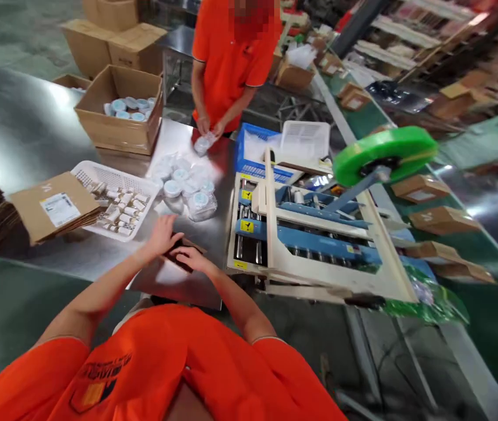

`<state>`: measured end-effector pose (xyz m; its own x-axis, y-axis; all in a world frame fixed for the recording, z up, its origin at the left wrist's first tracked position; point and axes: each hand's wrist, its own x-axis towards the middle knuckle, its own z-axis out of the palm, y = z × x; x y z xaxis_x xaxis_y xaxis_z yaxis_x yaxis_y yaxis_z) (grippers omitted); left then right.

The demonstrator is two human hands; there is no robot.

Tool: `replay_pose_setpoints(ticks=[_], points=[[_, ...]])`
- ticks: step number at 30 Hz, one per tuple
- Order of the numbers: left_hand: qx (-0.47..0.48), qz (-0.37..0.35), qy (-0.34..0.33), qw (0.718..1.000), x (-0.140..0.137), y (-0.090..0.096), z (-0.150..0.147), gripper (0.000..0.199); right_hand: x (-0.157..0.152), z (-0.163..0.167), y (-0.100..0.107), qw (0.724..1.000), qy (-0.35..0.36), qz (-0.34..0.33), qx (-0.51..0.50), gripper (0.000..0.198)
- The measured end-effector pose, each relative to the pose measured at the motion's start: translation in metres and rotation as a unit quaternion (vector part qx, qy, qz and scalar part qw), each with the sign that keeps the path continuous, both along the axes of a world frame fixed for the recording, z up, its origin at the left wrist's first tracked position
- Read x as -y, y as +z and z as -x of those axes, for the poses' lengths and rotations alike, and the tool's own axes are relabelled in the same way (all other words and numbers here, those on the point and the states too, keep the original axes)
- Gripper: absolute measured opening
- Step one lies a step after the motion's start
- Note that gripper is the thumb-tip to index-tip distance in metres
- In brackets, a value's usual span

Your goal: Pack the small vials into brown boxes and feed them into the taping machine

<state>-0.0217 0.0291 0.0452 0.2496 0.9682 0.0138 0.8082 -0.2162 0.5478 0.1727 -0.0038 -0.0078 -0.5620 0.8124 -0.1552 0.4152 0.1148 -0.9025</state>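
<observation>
A small brown cardboard box lies on the metal table in front of me, partly covered by my hands. My left hand is at its far left side, thumb over the top and fingers along the edge. Across its right part rests my right hand, fingers curled onto the cardboard. Just beyond are clear-wrapped round containers with pale blue lids, heaped together. To the left, a white perforated basket holds many small white-and-tan bottles.
Flattened cartons with a white label lie left. A large open carton holds more round containers. Opposite, a co-worker handles a wrapped container. A carton-sealing machine with green tape roll stands right, beside a conveyor carrying boxes.
</observation>
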Motion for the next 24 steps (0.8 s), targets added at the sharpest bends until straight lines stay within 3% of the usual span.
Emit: replay_pose_setpoints(ticks=[1,2,5,8,11,14,17,19,21,24], points=[[-0.02,-0.004,0.028,0.999,0.007,-0.003,0.011,0.043,-0.001,0.002,-0.002,0.999,-0.022,0.019,-0.028,0.023],[-0.032,0.014,0.015,0.999,0.013,-0.008,0.022,0.043,-0.001,0.003,-0.005,0.998,-0.033,0.033,-0.053,0.021],[-0.04,0.04,-0.082,0.995,0.024,-0.024,0.044,0.041,-0.003,0.005,-0.01,0.994,-0.049,0.061,-0.078,0.014],[-0.042,0.035,-0.176,0.983,0.024,-0.033,0.044,0.03,-0.005,0.003,-0.007,0.995,-0.053,0.064,-0.062,0.012],[-0.072,0.041,-0.252,0.964,0.015,-0.032,0.031,0.028,-0.008,0.002,0.005,0.999,-0.032,0.024,-0.034,0.011],[-0.139,0.014,-0.192,0.971,0.008,-0.032,0.014,0.023,-0.017,0.005,0.022,0.995,-0.02,-0.086,0.04,0.012],[-0.15,-0.003,-0.058,0.987,0.008,-0.044,0.002,0.028,-0.026,0.009,0.035,0.96,-0.095,-0.216,0.152,0.032],[-0.096,-0.001,0.022,0.995,0.009,-0.056,-0.001,0.039,-0.023,0.013,0.035,0.936,-0.121,-0.229,0.237,0.07],[0.0,0.006,0.079,0.997,0.008,-0.068,0.001,0.053,-0.009,0.02,0.026,0.924,-0.095,-0.203,0.309,0.1],[0.149,0.045,0.081,0.984,0.008,-0.077,0.008,0.078,0.021,0.027,0.011,0.911,-0.062,-0.193,0.359,0.115]])
